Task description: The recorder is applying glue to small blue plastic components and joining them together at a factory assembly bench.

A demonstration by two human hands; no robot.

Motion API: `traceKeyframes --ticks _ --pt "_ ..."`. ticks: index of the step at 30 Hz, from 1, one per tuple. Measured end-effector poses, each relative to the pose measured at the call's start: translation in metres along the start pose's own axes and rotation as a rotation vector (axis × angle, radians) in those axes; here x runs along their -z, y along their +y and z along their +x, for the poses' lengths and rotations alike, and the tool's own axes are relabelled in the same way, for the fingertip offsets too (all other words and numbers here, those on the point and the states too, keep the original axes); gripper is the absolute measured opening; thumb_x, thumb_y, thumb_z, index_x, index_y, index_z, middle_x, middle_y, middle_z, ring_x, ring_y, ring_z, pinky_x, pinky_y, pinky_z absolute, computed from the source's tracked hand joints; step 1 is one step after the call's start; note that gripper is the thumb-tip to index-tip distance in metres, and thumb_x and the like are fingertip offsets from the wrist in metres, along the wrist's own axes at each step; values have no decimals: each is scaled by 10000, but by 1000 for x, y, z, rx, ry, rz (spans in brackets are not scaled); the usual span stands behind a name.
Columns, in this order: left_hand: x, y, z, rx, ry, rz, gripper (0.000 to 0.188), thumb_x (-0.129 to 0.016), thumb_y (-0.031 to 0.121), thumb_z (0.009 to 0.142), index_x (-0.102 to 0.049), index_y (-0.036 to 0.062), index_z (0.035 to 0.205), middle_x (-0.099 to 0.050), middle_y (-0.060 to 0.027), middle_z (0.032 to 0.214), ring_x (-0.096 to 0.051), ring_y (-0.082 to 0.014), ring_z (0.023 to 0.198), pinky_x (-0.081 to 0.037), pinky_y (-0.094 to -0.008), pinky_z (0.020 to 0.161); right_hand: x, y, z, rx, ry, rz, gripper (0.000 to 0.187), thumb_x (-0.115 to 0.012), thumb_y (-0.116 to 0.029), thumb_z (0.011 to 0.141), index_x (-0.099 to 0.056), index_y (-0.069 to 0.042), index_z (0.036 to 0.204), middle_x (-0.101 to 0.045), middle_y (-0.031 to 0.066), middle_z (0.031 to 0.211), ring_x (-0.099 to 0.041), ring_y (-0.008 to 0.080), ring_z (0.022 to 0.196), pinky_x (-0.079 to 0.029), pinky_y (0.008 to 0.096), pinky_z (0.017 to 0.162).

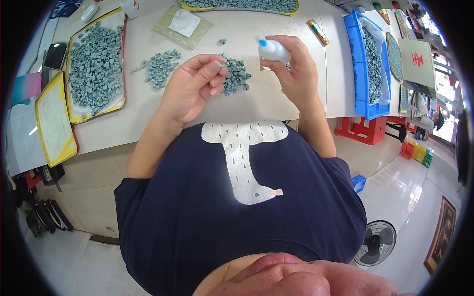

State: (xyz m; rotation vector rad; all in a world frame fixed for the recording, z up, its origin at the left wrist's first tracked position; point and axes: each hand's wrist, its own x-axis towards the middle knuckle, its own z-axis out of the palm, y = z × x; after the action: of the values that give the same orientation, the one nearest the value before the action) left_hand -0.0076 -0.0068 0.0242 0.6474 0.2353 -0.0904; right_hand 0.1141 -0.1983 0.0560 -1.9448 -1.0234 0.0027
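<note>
My right hand (298, 66) is closed around a small white squeeze bottle (274, 51) with a blue tip, held tilted above the table with the tip toward the left. My left hand (193, 88) is raised beside it, thumb and fingers pinched together; whatever is between the fingertips is too small to make out. Just behind those fingertips lies a pile of grey-green stone chips (237, 78). A second, looser group of chips (160, 68) is spread left of my left hand. One chip (222, 41) sits apart, farther back.
On the left a yellow-rimmed tray (122, 74) holds many chips, with another yellow-edged tray (55, 123) nearer me. A phone (55, 55) lies at far left. A greenish sheet (163, 28) bears a white blob (184, 23). At right are a glue-stick-like tube (318, 32) and a blue crate (359, 74).
</note>
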Motion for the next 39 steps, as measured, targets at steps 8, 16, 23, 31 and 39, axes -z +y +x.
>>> traceKeyframes --ticks 8,16,23,31,39 --pt "14 -4 5 -5 -27 -233 169 -570 110 931 -581 -9 1050 -589 -76 890 -492 -110 706 -442 -242 636 -1 -1 2 126 103 -268 408 -769 -35 658 -684 -109 1050 -605 69 966 -583 214 877 -485 293 762" --pt "20 -5 6 -27 -27 -279 137 -562 85 932 -555 4 1043 -582 -92 901 -494 -121 719 -441 -246 639 0 -10 7 270 121 -565 410 -771 -72 620 -708 -176 1011 -620 -11 921 -574 171 851 -419 318 747" --pt "18 -5 5 -57 -34 -222 127 -555 75 935 -558 -1 1037 -584 -93 895 -496 -120 718 -442 -248 639 0 -18 8 311 142 -659 411 -756 -60 613 -709 -191 999 -613 -20 898 -578 159 868 -382 310 791" --pt "17 -6 2 -129 4 -93 121 -554 74 935 -570 -3 1027 -592 -91 879 -506 -120 707 -459 -257 636 3 -29 10 360 162 -703 424 -732 -11 613 -711 -193 996 -615 -18 903 -583 164 886 -377 313 805" --pt "19 -5 5 -115 -8 -117 126 -551 76 938 -570 6 1041 -595 -85 895 -510 -118 718 -460 -259 643 1 -8 12 165 262 -310 396 -740 -24 679 -674 -137 1053 -635 36 953 -597 181 916 -441 298 792"
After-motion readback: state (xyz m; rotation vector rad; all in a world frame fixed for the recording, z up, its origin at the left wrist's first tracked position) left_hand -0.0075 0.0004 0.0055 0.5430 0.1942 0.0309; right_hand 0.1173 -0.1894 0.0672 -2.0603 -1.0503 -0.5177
